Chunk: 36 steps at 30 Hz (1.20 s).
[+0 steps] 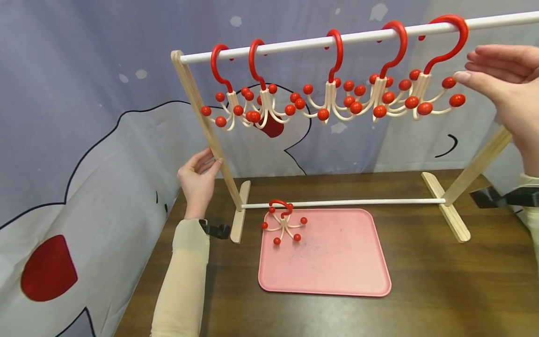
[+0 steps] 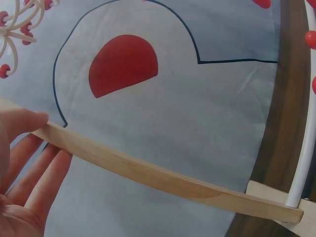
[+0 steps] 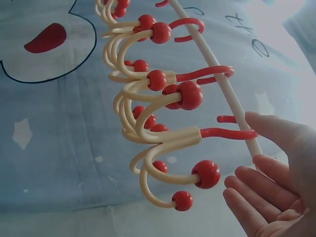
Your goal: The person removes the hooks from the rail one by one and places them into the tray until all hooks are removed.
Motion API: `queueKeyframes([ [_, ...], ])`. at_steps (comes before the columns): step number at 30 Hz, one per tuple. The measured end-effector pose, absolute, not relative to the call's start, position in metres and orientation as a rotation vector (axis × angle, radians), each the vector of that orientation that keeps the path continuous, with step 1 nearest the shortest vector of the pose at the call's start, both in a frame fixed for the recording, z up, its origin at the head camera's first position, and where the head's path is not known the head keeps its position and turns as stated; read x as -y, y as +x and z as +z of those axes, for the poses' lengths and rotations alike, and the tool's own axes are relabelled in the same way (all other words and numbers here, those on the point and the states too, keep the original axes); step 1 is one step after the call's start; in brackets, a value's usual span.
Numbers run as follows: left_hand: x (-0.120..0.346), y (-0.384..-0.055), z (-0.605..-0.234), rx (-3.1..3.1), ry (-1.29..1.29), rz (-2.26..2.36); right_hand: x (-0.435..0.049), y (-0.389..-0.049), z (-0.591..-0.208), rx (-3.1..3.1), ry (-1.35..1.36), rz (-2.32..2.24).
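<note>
My left hand (image 1: pixel 199 180) holds the left wooden post (image 1: pixel 206 126) of a rack, thumb on one side and fingers on the other. Several octopus-shaped hangers with red hooks and red ball tips hang from the white top rod (image 1: pixel 294 45). At the right end of this row, my right hand (image 1: pixel 511 82) is beside the rightmost hanger (image 1: pixel 421 86), fingers extended and nothing gripped. In the right wrist view its thumb lies close to that hanger's red hook (image 3: pixel 227 133). Another hanger (image 1: pixel 283 222) lies on the pink tray (image 1: pixel 337 262).
The rack stands on wooden feet (image 1: pixel 446 206), joined by a white lower rod (image 1: pixel 358 202) just behind the tray. Everything rests on a brown wooden table (image 1: pixel 421 281). A patterned curtain (image 1: pixel 126 154) hangs behind and to the left.
</note>
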<state>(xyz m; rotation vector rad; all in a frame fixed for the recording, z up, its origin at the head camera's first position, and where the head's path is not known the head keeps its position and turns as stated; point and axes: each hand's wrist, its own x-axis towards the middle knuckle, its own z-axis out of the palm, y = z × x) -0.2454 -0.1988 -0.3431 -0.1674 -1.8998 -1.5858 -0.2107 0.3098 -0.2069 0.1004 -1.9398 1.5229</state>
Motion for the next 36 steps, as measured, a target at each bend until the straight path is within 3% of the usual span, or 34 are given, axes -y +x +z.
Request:
queueKeyframes([
  [36,0.2,-0.247,-0.344,1.888,-0.172,-1.598,-0.285,-0.231,-0.186,1.838,0.047,1.73],
])
